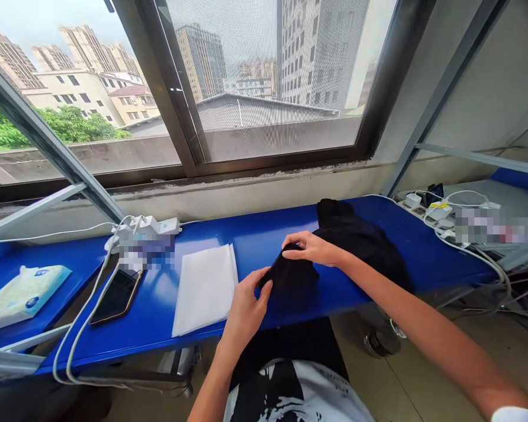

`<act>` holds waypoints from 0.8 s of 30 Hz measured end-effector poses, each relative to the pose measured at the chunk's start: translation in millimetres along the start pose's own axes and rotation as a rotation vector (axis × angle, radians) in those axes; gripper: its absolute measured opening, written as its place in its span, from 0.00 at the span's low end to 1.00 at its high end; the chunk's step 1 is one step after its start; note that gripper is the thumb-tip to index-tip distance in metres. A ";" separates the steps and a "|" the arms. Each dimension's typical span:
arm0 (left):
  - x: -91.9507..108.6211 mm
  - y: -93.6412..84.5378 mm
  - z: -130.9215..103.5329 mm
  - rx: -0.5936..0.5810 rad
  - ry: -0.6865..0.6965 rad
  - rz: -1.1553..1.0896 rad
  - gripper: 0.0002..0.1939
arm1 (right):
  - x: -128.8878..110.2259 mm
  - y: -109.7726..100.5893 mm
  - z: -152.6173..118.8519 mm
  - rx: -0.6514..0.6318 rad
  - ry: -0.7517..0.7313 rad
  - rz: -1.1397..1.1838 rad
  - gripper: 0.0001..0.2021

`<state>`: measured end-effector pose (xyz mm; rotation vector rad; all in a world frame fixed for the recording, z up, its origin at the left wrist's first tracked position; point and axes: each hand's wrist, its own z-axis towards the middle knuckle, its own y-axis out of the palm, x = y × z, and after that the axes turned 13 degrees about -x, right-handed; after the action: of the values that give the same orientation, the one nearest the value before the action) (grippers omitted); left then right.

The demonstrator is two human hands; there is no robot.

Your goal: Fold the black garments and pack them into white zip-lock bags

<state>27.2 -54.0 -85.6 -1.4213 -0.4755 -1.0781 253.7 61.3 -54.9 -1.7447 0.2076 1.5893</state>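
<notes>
Between my hands is a piece of black cloth (293, 278), partly over the front of the blue table (268, 228). My left hand (250, 299) pinches its left edge between thumb and fingers. Higher up and to the right, my right hand (310, 247) grips the top edge of the same cloth. A larger heap of black fabric (361, 234) lies behind my right forearm; whether it joins the held piece is hidden. Left of my hands lies a folded white cloth or paper (206, 287), flat on the table.
A phone (118, 296) rests near white chargers and a power strip (147, 225), with white cables (85, 299) hanging over the table's left end. A tissue pack (26, 293) lies further left. Metal frame posts (444, 99) stand at both sides, and a window is behind.
</notes>
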 end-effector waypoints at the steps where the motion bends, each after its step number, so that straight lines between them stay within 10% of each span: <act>1: 4.6 -4.5 0.1 0.010 0.034 -0.021 0.17 | -5.5 2.5 -4.9 0.055 -0.001 0.039 0.22; 7: 27.3 -24.6 4.8 0.243 0.283 0.100 0.14 | -29.3 18.5 -23.5 0.270 -0.030 0.175 0.19; 12: 22.6 -33.9 17.0 0.197 0.398 0.070 0.10 | -15.7 24.6 -33.5 0.416 -0.075 0.157 0.17; 24: 64.9 -39.0 26.6 -0.401 0.433 0.070 0.13 | -61.3 22.4 -47.6 -0.180 0.018 -0.262 0.50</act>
<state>35.2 -41.9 -6.7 -1.4749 0.1095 -1.4313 265.0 -5.6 -11.1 -1.8372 -0.1554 1.4365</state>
